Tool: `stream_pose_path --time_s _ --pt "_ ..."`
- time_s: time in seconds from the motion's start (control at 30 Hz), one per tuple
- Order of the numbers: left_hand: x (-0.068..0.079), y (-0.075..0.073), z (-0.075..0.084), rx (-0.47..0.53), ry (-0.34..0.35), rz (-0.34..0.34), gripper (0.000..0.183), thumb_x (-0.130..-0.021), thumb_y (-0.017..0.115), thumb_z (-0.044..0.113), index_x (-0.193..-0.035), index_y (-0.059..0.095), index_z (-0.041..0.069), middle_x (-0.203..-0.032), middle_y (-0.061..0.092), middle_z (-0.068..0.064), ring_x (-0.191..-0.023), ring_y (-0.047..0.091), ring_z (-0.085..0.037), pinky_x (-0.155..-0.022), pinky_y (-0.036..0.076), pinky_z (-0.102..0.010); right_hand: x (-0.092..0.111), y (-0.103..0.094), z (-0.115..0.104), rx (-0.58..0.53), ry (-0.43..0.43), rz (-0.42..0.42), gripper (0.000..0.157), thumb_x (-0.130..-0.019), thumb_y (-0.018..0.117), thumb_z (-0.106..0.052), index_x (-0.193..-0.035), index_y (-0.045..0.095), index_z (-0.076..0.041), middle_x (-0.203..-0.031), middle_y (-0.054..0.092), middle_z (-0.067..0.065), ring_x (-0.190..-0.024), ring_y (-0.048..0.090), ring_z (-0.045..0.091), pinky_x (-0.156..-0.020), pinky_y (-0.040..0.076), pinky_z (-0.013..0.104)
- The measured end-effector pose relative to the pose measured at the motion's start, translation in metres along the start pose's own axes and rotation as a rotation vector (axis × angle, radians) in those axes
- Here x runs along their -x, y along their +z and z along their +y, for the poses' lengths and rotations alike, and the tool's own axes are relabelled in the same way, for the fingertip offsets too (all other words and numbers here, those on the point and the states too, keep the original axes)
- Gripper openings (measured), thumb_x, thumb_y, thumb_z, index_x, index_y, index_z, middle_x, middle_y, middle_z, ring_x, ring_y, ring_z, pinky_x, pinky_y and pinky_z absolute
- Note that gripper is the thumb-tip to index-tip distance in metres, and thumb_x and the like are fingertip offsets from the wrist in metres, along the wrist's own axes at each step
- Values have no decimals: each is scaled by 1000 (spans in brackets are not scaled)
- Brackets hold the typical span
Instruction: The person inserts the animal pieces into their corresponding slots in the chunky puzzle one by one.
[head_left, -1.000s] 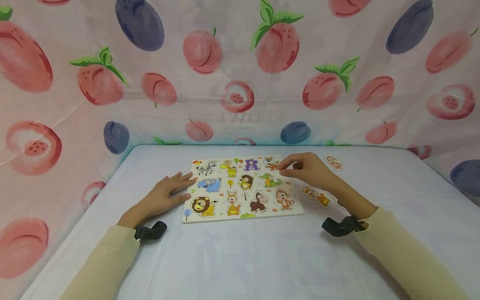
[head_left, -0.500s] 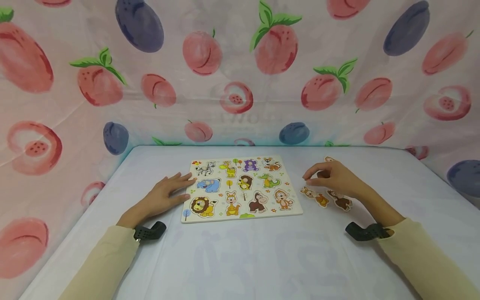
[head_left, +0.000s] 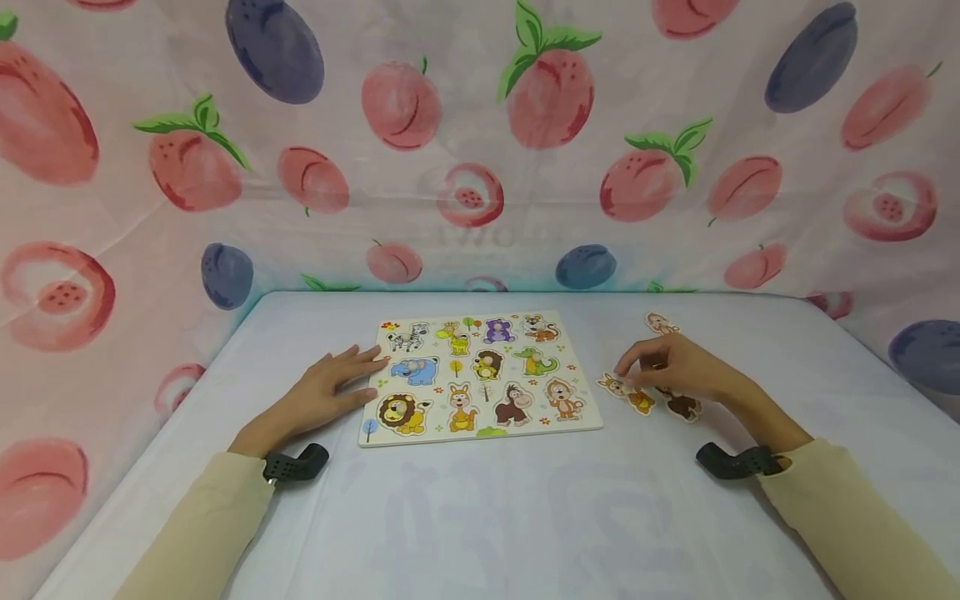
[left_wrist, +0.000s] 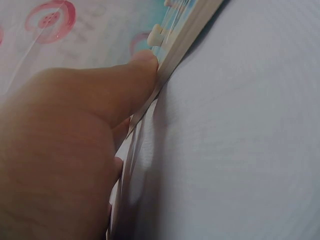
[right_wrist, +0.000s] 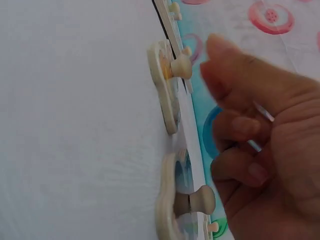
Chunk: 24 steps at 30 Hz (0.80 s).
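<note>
A wooden puzzle board (head_left: 442,421) with animal pictures lies flat on the table. My left hand (head_left: 327,390) rests at its left edge, fingers outstretched; in the left wrist view the thumb (left_wrist: 142,67) touches that edge near a knob (left_wrist: 155,36). To the right of the board, my right hand (head_left: 678,367) hovers over the loose kangaroo piece (head_left: 639,402), its fingers bent. From the right wrist, the thumb and index finger appear apart from the piece's knob (right_wrist: 181,66), with nothing between them. The hand partly covers a gorilla piece (head_left: 684,408).
Behind the right hand lies a loose monkey piece (head_left: 662,323), partly covered. Another knob (right_wrist: 202,200) stands up from the nearer piece in the right wrist view. A fruit-patterned cloth (head_left: 472,150) hangs behind the table (head_left: 495,517).
My right hand has left the tiger piece at the board's top right corner and moved right, then down toward the kangaroo piece. My left hand has stayed at the board's edge.
</note>
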<state>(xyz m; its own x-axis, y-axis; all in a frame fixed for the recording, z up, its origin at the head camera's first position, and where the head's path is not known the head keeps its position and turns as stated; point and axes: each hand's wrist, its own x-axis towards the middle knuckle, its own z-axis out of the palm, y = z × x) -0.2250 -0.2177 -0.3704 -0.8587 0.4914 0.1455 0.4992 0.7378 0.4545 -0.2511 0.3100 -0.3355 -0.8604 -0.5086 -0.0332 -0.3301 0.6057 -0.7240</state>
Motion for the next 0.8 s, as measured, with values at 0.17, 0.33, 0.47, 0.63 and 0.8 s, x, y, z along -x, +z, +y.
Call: stream_pose_path --time_s 0.17,0.33,0.47,0.63,0.8 --pt "0 -1 1 -5 -7 -1 55 -95 58 38 -143 47 14 -152 34 -9 -142 18 -37 -113 7 -58 -1 2 6 49 -13 -1 13 -82 77 -25 -94 74 -19 -76 62 3 -64 49 17 -48 36 26" --pt "0 -2 2 -3 -11 -3 56 -94 58 39 -143 47 13 -151 35 -9 -142 18 -37 -113 7 -58 1 3 8 53 -8 -9 15 -80 79 -26 -93 74 -20 -72 59 3 -63 48 18 -49 38 26" --pt "0 -2 2 -2 -8 -3 56 -94 58 40 -142 47 13 -151 35 -10 -142 18 -37 -113 7 -58 2 4 9 64 -5 -23 16 -79 79 -27 -94 74 -22 -82 63 0 -75 51 20 -62 42 28" --pt "1 -1 1 0 -3 2 56 -94 59 39 -142 48 13 -151 35 -11 -141 19 -38 -112 8 -59 3 4 9 68 -26 -35 16 -80 78 -25 -95 74 -23 -89 65 -1 -79 51 21 -66 43 29" --pt "0 -1 1 8 -14 -9 56 -94 59 39 -143 47 14 -152 34 -9 -142 18 -36 -113 7 -57 3 4 9 65 -19 -38 16 -80 79 -25 -95 75 -24 -87 64 0 -77 51 21 -63 42 29"
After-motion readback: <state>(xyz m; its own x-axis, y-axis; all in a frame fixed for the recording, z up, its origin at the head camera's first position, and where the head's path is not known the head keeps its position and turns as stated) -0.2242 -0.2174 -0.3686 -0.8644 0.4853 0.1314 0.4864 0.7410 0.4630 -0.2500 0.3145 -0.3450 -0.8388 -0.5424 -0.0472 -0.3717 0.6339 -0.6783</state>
